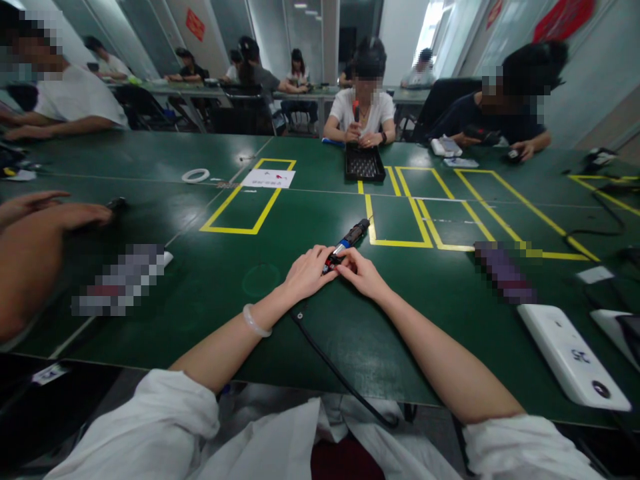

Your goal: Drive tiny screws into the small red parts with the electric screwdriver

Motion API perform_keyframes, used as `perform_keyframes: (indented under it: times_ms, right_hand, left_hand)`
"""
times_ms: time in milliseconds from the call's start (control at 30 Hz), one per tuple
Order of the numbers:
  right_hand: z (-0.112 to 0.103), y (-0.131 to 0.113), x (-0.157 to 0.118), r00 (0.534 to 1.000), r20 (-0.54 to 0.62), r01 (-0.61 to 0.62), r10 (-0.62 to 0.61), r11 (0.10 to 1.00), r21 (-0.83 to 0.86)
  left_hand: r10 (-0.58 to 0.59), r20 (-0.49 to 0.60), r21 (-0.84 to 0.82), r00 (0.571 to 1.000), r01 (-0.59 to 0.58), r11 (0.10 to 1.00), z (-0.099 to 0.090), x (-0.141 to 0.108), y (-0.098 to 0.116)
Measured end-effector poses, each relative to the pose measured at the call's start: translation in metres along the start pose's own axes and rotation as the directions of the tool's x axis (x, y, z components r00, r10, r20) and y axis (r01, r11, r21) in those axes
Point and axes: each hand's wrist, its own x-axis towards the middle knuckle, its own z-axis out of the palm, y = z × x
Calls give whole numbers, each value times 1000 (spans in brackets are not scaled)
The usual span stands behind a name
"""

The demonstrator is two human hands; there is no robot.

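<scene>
Both hands meet over a slim black device (356, 231) with a blue band and a silver section, lying at an angle above the green table. My left hand (311, 268) is closed around its near end, fingers bent over it. My right hand (361, 272) pinches the same near end from the other side, where small red and black parts show. The fingers hide much of that end, and the exact kind of device cannot be made out. A black cable (330, 363) runs from below my left wrist over the table edge.
Yellow tape outlines (400, 243) mark the green table (280, 347). A white power bank (575, 357) and a blurred phone-like thing (505, 273) lie at right. A black tray (364, 165) stands before a person opposite. Another person's hand (75, 217) is at left, near a white tape roll (195, 176).
</scene>
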Motion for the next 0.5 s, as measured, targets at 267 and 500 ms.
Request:
perform_keyframes:
  times_ms: [267,500]
  right_hand:
    - [-3,13,1,996,-34,-82,83,996,34]
    - [-3,17,5,988,-14,-150,154,978,147]
  left_hand:
    - [-133,-27,51,991,134,990,-7,5,-30]
    - [-399,-54,109,915,403,909,-24,3,-103]
